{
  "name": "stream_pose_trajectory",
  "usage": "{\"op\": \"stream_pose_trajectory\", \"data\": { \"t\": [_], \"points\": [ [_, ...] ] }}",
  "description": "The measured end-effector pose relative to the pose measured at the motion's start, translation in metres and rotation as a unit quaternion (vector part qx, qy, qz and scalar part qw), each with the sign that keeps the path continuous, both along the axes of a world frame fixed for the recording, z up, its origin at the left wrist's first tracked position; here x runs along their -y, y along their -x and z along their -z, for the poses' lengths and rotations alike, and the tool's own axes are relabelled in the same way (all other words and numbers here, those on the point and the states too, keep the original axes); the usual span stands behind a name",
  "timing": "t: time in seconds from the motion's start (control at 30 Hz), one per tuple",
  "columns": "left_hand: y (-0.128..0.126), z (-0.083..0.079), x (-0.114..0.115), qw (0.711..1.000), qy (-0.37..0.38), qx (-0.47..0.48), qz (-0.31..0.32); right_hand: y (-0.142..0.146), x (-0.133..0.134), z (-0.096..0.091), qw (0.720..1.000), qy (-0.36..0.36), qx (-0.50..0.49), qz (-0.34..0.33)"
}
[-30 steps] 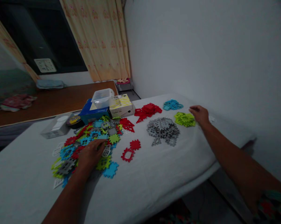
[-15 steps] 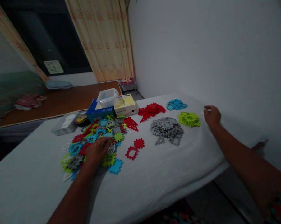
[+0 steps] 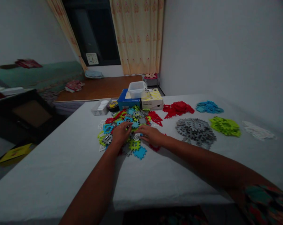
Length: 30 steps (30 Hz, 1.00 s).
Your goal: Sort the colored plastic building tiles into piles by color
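Note:
A mixed heap of toothed plastic building tiles [image 3: 134, 144] in green, blue, red, grey and white lies on the white-covered table. Over its middle, my left hand [image 3: 121, 133] has thumb and fingers drawn together beside a blue tile [image 3: 135, 125]; whatever they hold is hard to make out. My right hand [image 3: 152, 136] comes in from the right, its fingers stretched out and apart above a white tile [image 3: 137, 135] at the heap's edge. Red tiles [image 3: 155, 148] are partly hidden beneath that hand.
Sorted piles stand to the right: red [image 3: 179, 108], blue [image 3: 209, 107], grey [image 3: 195, 129], green [image 3: 225, 126] and white [image 3: 258, 130]. Behind the heap are a blue box [image 3: 129, 102], a clear plastic tub [image 3: 136, 89], a yellow-and-white box [image 3: 152, 99], a round black container [image 3: 113, 106] and a clear case [image 3: 100, 107].
My right hand has moved from the far right of the table to the mixed heap, beside my left hand. The white pile now shows at the right. My view has turned left.

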State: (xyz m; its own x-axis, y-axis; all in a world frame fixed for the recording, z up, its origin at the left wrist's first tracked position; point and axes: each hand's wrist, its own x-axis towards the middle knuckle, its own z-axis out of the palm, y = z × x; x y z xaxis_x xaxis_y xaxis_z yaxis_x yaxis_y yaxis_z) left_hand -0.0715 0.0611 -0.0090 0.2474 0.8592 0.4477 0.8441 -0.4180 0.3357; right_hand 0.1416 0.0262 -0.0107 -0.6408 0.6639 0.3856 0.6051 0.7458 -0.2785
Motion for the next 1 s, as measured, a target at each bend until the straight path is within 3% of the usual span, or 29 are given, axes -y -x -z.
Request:
{"op": "stream_pose_trajectory", "data": {
  "t": [0.13, 0.4, 0.53, 0.63, 0.77, 0.87, 0.93, 1.0],
  "points": [
    [-0.002, -0.006, 0.004, 1.0, 0.009, 0.0, 0.002, 0.015, -0.01, -0.001, 0.995, -0.022, 0.087, -0.033],
    [-0.005, -0.003, 0.006, 1.0, 0.013, -0.004, 0.026, -0.008, 0.012, 0.004, 0.994, -0.025, 0.09, -0.057],
    [-0.006, 0.002, 0.004, 0.999, 0.012, -0.027, 0.041, -0.023, 0.008, 0.002, 1.0, -0.004, 0.013, -0.01],
    [-0.005, 0.002, 0.005, 0.999, 0.007, -0.037, 0.035, -0.045, 0.005, -0.006, 0.994, 0.052, -0.084, 0.053],
    [-0.004, -0.001, 0.004, 0.998, 0.016, -0.046, 0.032, -0.099, 0.015, -0.017, 0.966, 0.103, -0.19, 0.145],
    [-0.004, -0.002, 0.004, 0.998, 0.019, -0.053, 0.035, -0.166, 0.028, -0.021, 0.938, 0.077, -0.232, 0.246],
    [-0.004, -0.003, 0.004, 0.997, 0.018, -0.057, 0.037, -0.223, 0.038, -0.023, 0.903, 0.039, -0.254, 0.344],
    [-0.004, -0.004, 0.004, 0.997, 0.02, -0.063, 0.036, -0.282, 0.049, -0.026, 0.838, -0.006, -0.296, 0.459]
  ]
}}
